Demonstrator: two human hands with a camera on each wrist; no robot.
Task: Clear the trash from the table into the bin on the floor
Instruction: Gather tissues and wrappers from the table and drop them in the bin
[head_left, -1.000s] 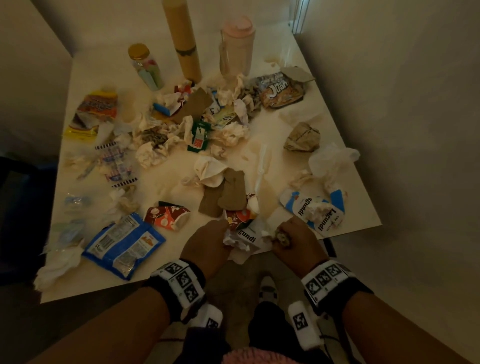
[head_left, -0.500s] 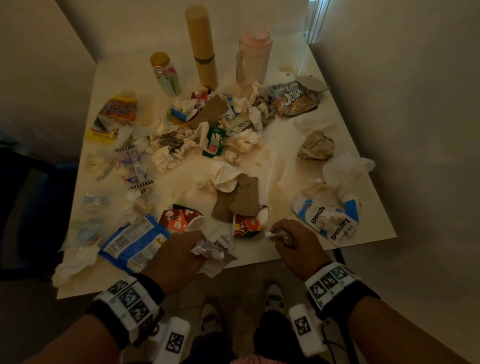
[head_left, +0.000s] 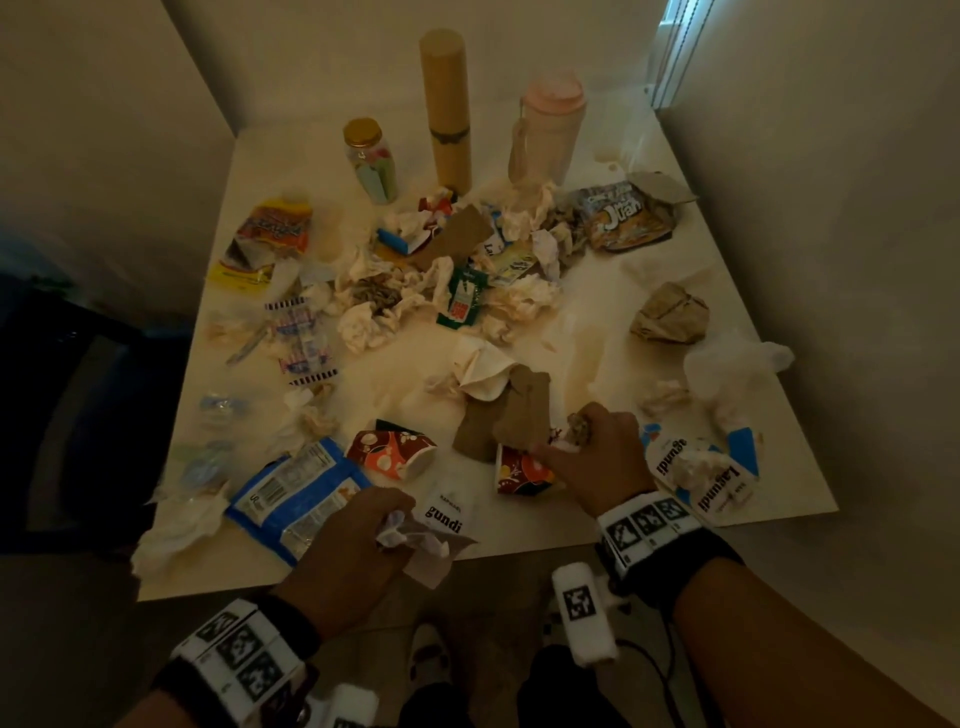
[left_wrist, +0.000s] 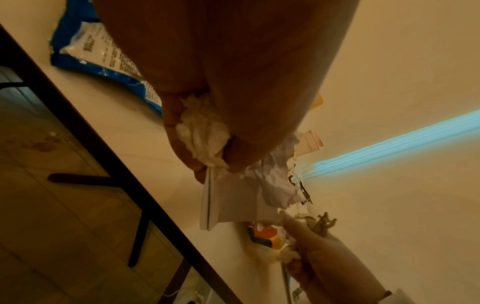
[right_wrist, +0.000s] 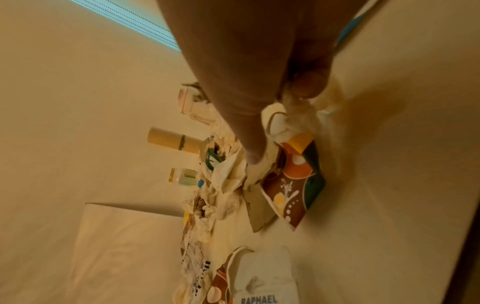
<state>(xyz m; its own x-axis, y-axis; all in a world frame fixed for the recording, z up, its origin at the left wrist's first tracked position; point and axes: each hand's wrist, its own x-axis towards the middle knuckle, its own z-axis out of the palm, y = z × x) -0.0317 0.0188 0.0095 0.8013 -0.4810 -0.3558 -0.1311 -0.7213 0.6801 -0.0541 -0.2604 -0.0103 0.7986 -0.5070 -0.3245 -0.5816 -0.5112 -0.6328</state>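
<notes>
Two hands low in frame grip trash: left hand (head_left: 358, 540) clutches crumpled tissue and wrapper (head_left: 415, 535); right hand (head_left: 592, 457) bunches scraps, probably tissue, pinching the flattened paper cup (head_left: 519, 470). Light, soft, crushable; bin unseen.

Jar (head_left: 370, 158), tube (head_left: 445, 111), bottle (head_left: 548, 132) behind trash heap (head_left: 452, 280) on table (head_left: 597, 525), chip bag (head_left: 293, 501) front left.
</notes>
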